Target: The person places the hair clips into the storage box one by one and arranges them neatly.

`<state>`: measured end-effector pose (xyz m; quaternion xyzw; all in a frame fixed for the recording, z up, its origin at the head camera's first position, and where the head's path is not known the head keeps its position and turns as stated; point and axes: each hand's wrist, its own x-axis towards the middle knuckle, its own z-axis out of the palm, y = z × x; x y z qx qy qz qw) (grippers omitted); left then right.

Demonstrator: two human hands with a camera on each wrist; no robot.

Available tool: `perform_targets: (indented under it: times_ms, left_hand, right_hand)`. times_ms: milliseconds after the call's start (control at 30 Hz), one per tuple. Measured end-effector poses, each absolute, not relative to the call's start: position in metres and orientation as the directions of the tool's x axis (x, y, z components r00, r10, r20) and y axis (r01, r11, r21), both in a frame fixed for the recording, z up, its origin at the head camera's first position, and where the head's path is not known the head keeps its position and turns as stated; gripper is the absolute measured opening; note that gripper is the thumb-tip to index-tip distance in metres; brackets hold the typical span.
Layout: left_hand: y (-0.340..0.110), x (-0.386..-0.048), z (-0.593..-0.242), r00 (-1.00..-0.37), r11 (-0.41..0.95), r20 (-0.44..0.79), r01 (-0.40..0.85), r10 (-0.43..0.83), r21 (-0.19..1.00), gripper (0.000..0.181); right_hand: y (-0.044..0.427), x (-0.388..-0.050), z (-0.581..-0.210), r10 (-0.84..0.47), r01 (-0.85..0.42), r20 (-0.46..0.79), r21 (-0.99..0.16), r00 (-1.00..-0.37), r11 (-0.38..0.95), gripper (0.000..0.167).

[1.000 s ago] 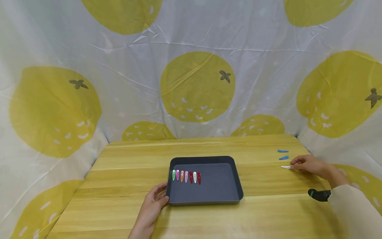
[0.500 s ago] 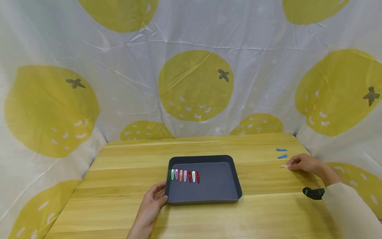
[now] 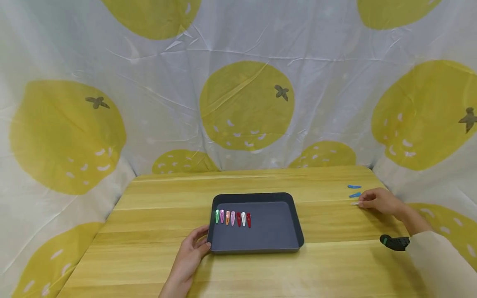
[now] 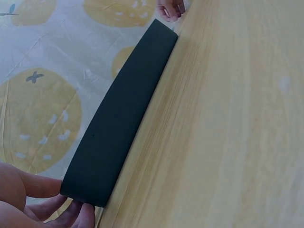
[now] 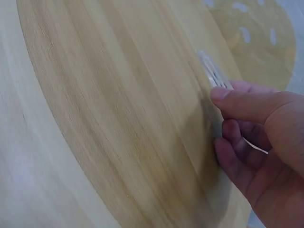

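My right hand (image 3: pixel 381 202) pinches a white snap hair clip (image 5: pixel 211 71) between thumb and fingers, low over the table's right side. In the right wrist view the clip's narrow end points away from the fingertips. Two blue hair clips (image 3: pixel 354 186) lie just beyond that hand. At the middle of the table is a dark grey tray (image 3: pixel 261 251); my left hand (image 3: pixel 191 252) holds it by its near left corner. Inside, at the left, several hair clips stand side by side in a row: green (image 3: pixel 217 216), pinks, orange (image 3: pixel 227 218), reds and a white one (image 3: pixel 243 219).
A black object with a green mark (image 3: pixel 395 242) shows at the right sleeve's cuff. The wooden table (image 3: pixel 149 219) ends at a lemon-print curtain (image 3: pixel 246 41) behind and at both sides.
The white clip, seen on the table in the right hand's fingers, has shifted slightly and its visible part is shorter. The right hand has moved a little away from me. The left hand and tray stay put.
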<state>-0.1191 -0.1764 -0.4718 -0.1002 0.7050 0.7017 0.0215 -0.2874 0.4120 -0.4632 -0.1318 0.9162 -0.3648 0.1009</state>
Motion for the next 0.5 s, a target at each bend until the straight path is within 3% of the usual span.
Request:
perform_targets:
  times_ms: [233, 500]
  left_hand:
    - [-0.175, -0.122, -0.472, -0.978, -0.008, -0.174, -0.174, -0.113, 0.985, 0.052]
    - [-0.174, -0.122, -0.473, -0.979, -0.02, -0.172, -0.17, -0.106, 0.985, 0.052]
  right_hand:
    - [0.392, -0.298, -0.456, -0.381, -0.162, -0.116, -0.764, -0.917, 0.624, 0.017]
    - [0.362, -0.308, -0.447, -0.468, -0.216, -0.119, -0.769, -0.876, 0.601, 0.016]
